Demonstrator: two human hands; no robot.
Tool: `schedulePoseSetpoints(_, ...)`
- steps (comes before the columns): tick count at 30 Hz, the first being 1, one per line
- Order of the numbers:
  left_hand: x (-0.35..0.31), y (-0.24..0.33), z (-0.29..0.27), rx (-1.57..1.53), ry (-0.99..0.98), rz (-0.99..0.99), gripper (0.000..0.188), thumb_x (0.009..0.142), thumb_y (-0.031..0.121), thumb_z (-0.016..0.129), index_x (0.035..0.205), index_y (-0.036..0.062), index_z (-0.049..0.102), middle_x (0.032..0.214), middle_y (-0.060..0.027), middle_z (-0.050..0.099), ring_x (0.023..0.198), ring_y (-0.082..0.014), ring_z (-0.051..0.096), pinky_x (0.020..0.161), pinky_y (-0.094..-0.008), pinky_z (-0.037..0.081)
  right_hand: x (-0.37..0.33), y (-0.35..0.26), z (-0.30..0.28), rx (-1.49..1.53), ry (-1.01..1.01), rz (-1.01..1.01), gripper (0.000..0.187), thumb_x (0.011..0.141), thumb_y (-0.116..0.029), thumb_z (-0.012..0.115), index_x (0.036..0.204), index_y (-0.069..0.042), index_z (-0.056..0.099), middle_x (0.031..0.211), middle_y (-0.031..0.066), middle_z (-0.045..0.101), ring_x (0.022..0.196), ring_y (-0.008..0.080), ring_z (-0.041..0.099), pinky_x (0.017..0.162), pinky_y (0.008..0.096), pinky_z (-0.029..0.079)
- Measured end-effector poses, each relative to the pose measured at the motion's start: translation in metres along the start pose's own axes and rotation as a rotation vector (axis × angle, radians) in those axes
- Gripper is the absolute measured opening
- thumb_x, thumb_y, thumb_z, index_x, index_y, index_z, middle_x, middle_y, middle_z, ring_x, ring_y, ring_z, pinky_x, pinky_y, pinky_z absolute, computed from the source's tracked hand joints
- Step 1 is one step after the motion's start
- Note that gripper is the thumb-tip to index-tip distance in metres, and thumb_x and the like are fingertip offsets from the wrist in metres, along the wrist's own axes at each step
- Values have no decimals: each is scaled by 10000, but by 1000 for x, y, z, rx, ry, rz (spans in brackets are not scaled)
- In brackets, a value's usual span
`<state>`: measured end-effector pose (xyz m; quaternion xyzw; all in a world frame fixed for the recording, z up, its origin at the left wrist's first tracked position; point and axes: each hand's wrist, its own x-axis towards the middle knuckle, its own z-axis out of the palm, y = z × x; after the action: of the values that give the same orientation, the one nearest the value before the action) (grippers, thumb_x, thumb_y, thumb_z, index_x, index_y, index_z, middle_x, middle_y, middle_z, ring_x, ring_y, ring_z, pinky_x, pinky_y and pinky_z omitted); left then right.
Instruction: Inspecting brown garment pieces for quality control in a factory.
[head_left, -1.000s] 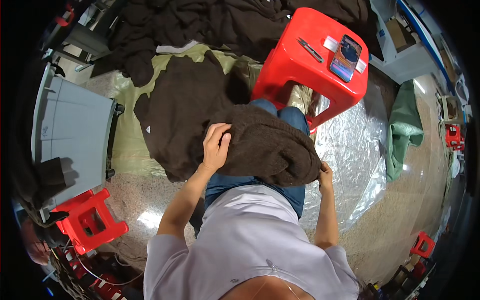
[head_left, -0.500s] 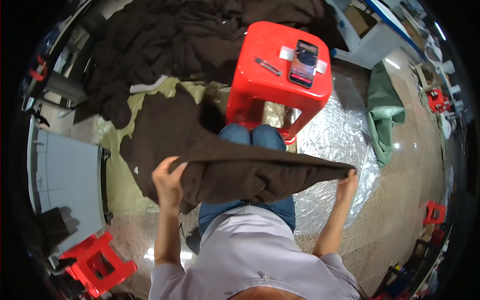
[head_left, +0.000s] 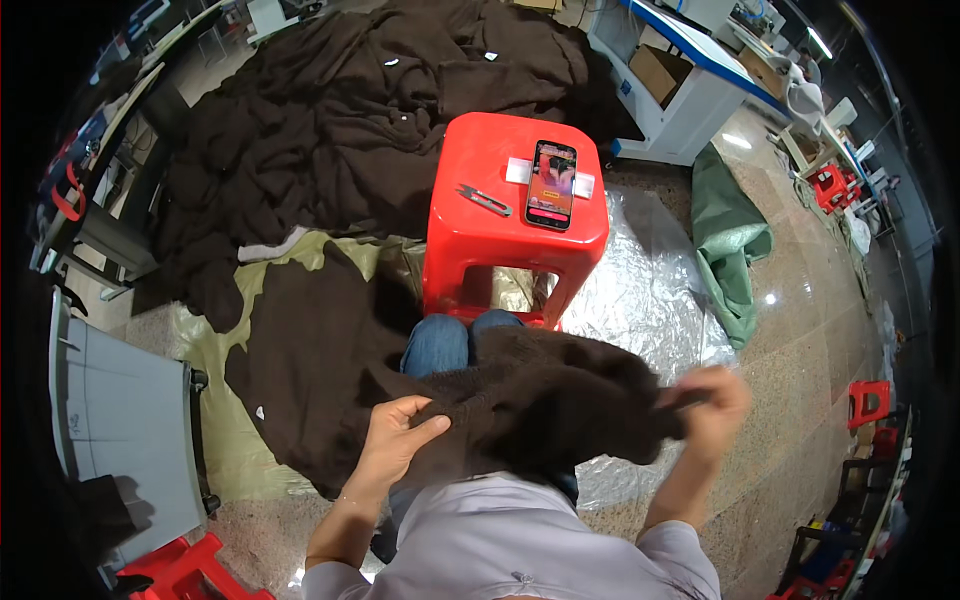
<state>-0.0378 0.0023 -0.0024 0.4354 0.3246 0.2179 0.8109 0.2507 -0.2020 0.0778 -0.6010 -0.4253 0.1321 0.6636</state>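
Observation:
A dark brown piece of knit fabric (head_left: pixel 560 400) lies across my lap, bunched and partly blurred, and trails down to the left onto the floor sheet. My left hand (head_left: pixel 398 440) pinches its near edge between thumb and fingers. At the other end my right hand (head_left: pixel 712 405) grips a corner of the fabric, fingers closed and smeared by motion. Ahead of my knees stands a red plastic stool (head_left: pixel 470 150). On its top lie a phone (head_left: pixel 552 185) with a lit screen, small thread snips (head_left: pixel 484 200) and white paper pieces (head_left: pixel 518 171).
A large heap of brown fabric (head_left: pixel 330 110) covers the floor beyond the stool. Clear plastic (head_left: pixel 640 250) and yellowish sheeting (head_left: pixel 215 400) lie underneath. A grey bin (head_left: pixel 130 410) stands left, a green sack (head_left: pixel 725 240) right, and a blue-edged white table (head_left: pixel 660 100) far right.
The stretched cloth edge has slackened and bunched. My left hand has moved right and nearer to me; my right hand is also nearer. The whole view has shifted, and the phone screen shows another picture.

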Motion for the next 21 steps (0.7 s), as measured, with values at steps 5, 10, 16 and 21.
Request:
schedulePoseSetpoints(5, -1, 7, -2, 91, 0, 73, 163, 826, -92, 659, 982, -51, 677, 923, -58, 693, 835, -91, 638, 772, -231, 511, -6, -7, 133, 522, -1060, -108, 140, 884, -71, 671, 1000, -1, 633, 1033, 153, 626, 788, 292, 627, 671, 383, 526)
schedulePoseSetpoints(10, -15, 17, -12, 82, 215, 319, 157, 776, -101, 567, 897, -42, 649, 856, -41, 652, 775, -58, 588, 694, -185, 443, -8, 7, 182, 2, -843, -134, 182, 824, -42, 677, 1004, -44, 652, 1408, 202, 427, 854, 247, 631, 706, 332, 526)
schedulePoseSetpoints(16, -9, 6, -20, 306, 331, 516, 183, 797, -132, 537, 912, -38, 646, 844, -63, 662, 765, -92, 629, 701, -207, 487, -16, 42, 193, -40, -931, -70, 173, 828, -113, 690, 980, -97, 608, 915, 142, 617, 720, 346, 635, 588, 421, 500)
schedulePoseSetpoints(21, 20, -20, -17, 189, 561, 438, 207, 788, -137, 541, 919, -47, 673, 769, -28, 656, 654, -60, 568, 625, -193, 459, -37, 40, 203, -92, -826, -222, 123, 835, -90, 666, 908, -63, 570, 747, 109, 555, 653, 324, 619, 531, 418, 473)
